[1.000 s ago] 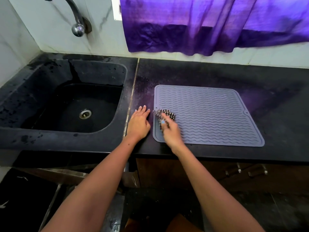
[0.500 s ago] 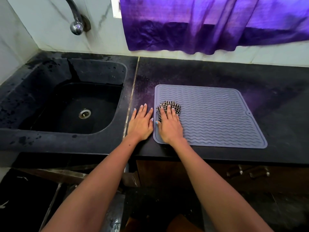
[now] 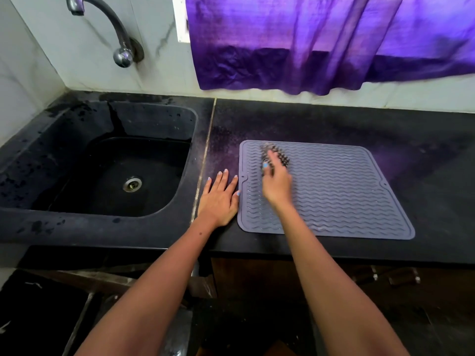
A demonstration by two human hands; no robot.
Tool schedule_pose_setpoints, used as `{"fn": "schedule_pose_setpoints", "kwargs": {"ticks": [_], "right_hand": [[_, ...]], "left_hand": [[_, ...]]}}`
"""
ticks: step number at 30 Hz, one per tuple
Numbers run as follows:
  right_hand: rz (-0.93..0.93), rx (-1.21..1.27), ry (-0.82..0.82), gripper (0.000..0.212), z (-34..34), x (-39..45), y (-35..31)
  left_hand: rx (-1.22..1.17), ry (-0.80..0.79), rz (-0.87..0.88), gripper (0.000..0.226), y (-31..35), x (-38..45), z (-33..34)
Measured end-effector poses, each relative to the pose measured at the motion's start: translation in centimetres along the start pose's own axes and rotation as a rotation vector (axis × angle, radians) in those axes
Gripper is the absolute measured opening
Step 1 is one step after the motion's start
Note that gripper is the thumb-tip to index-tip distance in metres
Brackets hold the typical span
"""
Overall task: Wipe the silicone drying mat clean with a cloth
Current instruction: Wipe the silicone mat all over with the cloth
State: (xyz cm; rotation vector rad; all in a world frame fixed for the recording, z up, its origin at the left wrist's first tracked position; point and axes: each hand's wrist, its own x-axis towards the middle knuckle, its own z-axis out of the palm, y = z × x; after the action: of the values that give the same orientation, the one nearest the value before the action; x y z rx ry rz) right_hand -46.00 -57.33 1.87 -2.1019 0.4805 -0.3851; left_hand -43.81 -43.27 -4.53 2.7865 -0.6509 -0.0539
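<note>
Head view looks down on a dark counter (image 3: 334, 124), with the grey silicone drying mat (image 3: 347, 191) lying flat right of centre in the frame and a black sink (image 3: 64, 160) at left. The right hand (image 3: 276, 181), blurred with motion, presses a checked cloth (image 3: 279, 155) onto the mat near its upper left corner; the fingers lie over the cloth, pinning it to the ridged surface rather than balling it up. The left hand (image 3: 219, 199) rests flat and spread on the counter, just beside the mat's left edge, thumb touching or nearly touching the rim, apparently bracing the mat against sliding. As a judgement, wiping is underway but far from finished: the cloth sits over the left strip only, and the centre, right side and lower edge of the mat lie uncovered. No dirt or wetness is plainly visible on the mat, so which parts are already clean cannot be told.
</note>
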Motion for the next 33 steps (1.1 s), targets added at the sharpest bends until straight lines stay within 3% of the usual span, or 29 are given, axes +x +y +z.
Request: {"fn": "schedule_pose_setpoints", "kwargs": {"ticks": [2,4,12,15,18,19,20,22,24,26,29,33], "right_hand": [[-0.208,-0.399,-0.203,0.051,1.5,-0.8,1.3],[-0.27,-0.641,-0.297,0.056,2.6,-1.5,2.6],[-0.256,-0.682,-0.344,0.063,2.3,-0.8,1.9],[-0.119,-0.417,-0.351,0.05,1.5,0.9,1.5],[0.316,0.396,-0.223,0.036,0.3,3.0,0.5],[0.385,0.549,-0.125,0.036,0.1,3.3,0.5],[0.357,0.501,-0.038,0.037,0.0,3.5,0.5],[0.112,0.093,-0.01,0.042,0.2,2.9,0.9],[-0.146,-0.335,-0.157,0.053,1.0,1.6,1.9],[-0.265,-0.63,-0.261,0.061,2.1,0.3,3.2],[-0.273,-0.727,-0.262,0.064,2.6,0.4,4.0],[-0.308,-0.684,-0.258,0.067,2.5,0.6,4.0]], "left_hand": [[-0.004,0.01,0.001,0.083,0.0,0.0,0.1],[0.004,0.011,0.002,0.084,-0.1,0.1,0.2],[0.026,0.05,-0.011,0.084,0.3,0.3,0.1],[0.029,0.12,-0.019,0.077,0.7,1.0,-0.6],[-0.003,0.122,-0.023,0.062,0.8,2.5,-0.8],[-0.008,0.104,-0.008,0.063,0.6,3.0,-0.7],[-0.006,0.082,0.009,0.064,0.5,3.6,-0.7],[0.011,0.031,0.031,0.066,0.3,4.7,-0.5],[0.031,-0.01,0.037,0.068,0.2,5.4,-0.4],[0.043,-0.022,0.036,0.073,0.1,5.8,-0.2],[0.044,-0.008,0.036,0.087,0.1,5.8,0.0],[0.039,0.003,0.035,0.086,0.2,5.7,0.0]]}}
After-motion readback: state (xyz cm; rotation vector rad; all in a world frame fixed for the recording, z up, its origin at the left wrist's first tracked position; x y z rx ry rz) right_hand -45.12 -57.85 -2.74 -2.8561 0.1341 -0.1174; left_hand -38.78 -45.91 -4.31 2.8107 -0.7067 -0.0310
